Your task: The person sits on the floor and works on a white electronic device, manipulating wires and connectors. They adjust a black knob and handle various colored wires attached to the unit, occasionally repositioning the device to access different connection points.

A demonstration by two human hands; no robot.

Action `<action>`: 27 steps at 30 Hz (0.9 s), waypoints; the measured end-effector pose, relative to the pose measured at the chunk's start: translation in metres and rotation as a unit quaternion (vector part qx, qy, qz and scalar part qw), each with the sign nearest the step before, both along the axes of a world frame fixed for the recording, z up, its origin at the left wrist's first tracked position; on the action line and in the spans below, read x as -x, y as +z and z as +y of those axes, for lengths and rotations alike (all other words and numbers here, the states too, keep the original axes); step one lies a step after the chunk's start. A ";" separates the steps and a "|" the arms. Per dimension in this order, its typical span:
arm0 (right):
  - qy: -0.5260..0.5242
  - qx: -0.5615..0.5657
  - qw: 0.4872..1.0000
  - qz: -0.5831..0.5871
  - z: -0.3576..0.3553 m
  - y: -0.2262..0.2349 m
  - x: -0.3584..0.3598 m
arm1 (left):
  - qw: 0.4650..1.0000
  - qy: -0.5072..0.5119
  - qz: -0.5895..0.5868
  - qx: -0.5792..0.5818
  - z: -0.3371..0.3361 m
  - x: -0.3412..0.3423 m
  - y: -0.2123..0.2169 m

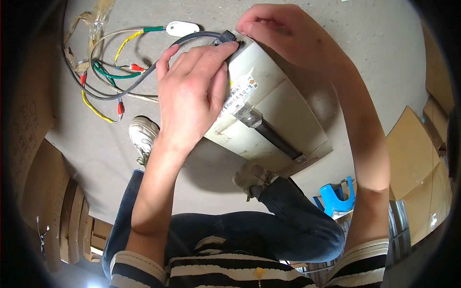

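A pale, boxy case (281, 98) with a black carrying handle (278, 139) and a printed label stands tilted between my feet. My left hand (192, 86) lies over its far left end, with fingertips pressed on a black plug (227, 37) there. From the plug a dark cable (139, 89) loops away to the left. My right hand (281, 31) reaches round the far side of the case. Its thumb and forefinger are pinched together close to the plug and the case's far corner; whatever lies between them is hidden.
Left on the grey floor lie loose wires with red connectors (137, 67), yellow and green sleeving and a white oval piece (183, 29). A blue plastic stool (336, 198) stands at the right. Cardboard boxes (415, 168) line both sides. My shoe (143, 137) rests left of the case.
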State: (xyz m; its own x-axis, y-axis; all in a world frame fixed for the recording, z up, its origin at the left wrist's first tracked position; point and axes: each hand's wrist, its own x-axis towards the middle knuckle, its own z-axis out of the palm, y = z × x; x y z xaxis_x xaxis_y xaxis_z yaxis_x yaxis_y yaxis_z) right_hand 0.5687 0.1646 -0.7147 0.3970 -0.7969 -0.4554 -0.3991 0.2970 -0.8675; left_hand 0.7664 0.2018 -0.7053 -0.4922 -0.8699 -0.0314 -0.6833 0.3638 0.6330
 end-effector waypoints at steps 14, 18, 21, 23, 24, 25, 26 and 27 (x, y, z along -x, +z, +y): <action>0.038 0.049 0.997 -0.038 -0.008 -0.016 -0.006 | 0.999 -0.020 0.010 0.033 -0.001 -0.001 -0.011; 0.094 0.060 0.989 -0.095 -0.015 -0.027 -0.012 | 0.999 -0.021 0.021 0.039 -0.001 -0.005 -0.014; 0.138 0.025 0.985 -0.096 -0.022 -0.036 -0.010 | 0.999 -0.026 0.038 0.027 0.000 -0.004 -0.017; 0.142 -0.046 0.985 -0.084 -0.029 -0.027 -0.012 | 0.999 -0.027 0.038 0.012 0.000 -0.007 -0.017; 0.144 -0.080 0.983 -0.077 -0.032 -0.023 -0.012 | 0.999 -0.030 0.034 0.005 0.000 -0.008 -0.017; 0.162 -0.073 0.981 -0.078 -0.034 -0.022 -0.010 | 0.999 -0.034 0.031 -0.001 0.000 -0.009 -0.017; 0.180 -0.065 0.978 -0.080 -0.037 -0.023 -0.008 | 0.999 -0.038 0.028 -0.007 0.000 -0.010 -0.016; 0.198 -0.058 0.975 -0.081 -0.038 -0.023 -0.006 | 0.999 -0.040 0.028 -0.007 0.001 -0.010 -0.015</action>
